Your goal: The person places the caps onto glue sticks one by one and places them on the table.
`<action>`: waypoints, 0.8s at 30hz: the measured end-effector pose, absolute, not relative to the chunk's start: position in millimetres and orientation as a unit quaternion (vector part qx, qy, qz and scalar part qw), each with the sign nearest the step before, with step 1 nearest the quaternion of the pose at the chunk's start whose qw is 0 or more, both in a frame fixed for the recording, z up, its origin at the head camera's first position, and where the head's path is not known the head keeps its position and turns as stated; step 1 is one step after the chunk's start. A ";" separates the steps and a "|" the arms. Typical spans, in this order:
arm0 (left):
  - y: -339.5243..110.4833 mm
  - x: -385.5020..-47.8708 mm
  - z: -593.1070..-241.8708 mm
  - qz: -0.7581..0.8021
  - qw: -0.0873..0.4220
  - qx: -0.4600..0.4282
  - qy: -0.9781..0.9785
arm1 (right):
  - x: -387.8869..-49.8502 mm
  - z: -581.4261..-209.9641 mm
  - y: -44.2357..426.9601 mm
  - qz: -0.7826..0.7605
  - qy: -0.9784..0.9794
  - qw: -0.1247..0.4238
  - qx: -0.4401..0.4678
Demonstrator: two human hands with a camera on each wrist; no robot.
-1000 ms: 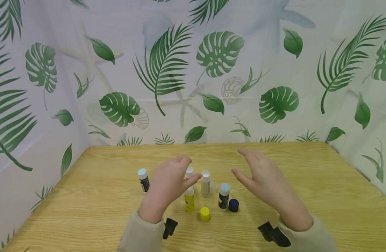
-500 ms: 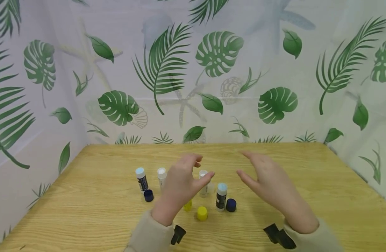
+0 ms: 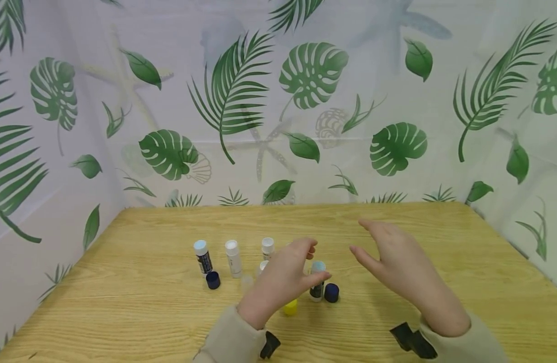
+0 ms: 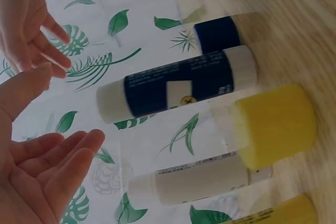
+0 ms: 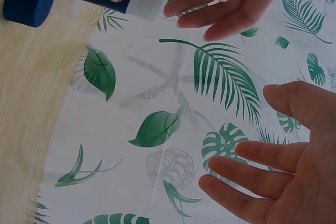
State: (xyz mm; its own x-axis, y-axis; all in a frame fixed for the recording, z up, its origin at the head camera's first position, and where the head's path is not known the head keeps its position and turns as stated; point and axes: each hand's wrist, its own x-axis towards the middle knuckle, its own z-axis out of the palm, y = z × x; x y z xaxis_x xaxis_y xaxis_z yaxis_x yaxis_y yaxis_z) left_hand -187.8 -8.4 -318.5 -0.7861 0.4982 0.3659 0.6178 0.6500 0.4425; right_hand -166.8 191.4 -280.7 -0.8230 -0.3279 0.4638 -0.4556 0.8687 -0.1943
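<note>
Uncapped glue sticks stand upright on the wooden table. In the head view the left hand [image 3: 283, 277] hovers over them, thumb and fingers apart and holding nothing, near a navy-labelled stick [image 3: 317, 290] that it partly covers. That stick [image 4: 178, 85] stands close to the fingers in the left wrist view, with a yellow cap [image 4: 278, 127] and a white stick [image 4: 205, 179] beside it. To the right, the right hand [image 3: 398, 262] is held above the table with parted fingers and nothing in them. A navy cap [image 3: 331, 293] lies between the hands.
At the left stand another navy-labelled stick [image 3: 203, 257] with a navy cap [image 3: 213, 280] and a white stick [image 3: 233, 258]. One more white-topped stick [image 3: 267, 247] is behind the left hand. A leaf-patterned cloth [image 3: 260, 101] hangs behind the table [image 3: 124, 312].
My left hand has moved right across the sticks, uncovering those at the left and covering some near the middle. My right hand has shifted slightly right. No stick has visibly been taken hold of.
</note>
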 end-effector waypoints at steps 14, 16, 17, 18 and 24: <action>1.0 -193.4 -335.7 -0.263 -0.020 -0.292 -0.919 | -170.0 -286.8 192.0 0.153 -0.951 0.180 0.200; 0.7 -194.1 -337.6 -0.286 -0.033 -0.288 -0.913 | -170.7 -288.4 191.5 0.154 -0.951 0.180 0.201; 0.6 -194.3 -338.2 -0.297 -0.039 -0.285 -0.911 | -171.3 -289.4 191.1 0.153 -0.950 0.181 0.203; 0.4 -194.4 -338.6 -0.306 -0.044 -0.281 -0.909 | -172.0 -290.4 190.7 0.154 -0.949 0.182 0.205; 0.8 -194.8 -340.9 -0.303 -0.037 -0.283 -0.909 | -176.4 -298.4 187.3 0.155 -0.949 0.173 0.212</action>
State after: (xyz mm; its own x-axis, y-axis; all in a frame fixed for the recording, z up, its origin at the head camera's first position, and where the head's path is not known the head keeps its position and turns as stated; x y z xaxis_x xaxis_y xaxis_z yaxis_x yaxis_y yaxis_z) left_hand -194.8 0.8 -340.9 -0.8370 0.5374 0.1034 0.4920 0.6561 0.5723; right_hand -176.4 187.3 -298.4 -0.8498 -0.3490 0.3951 -0.4566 0.8618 -0.2210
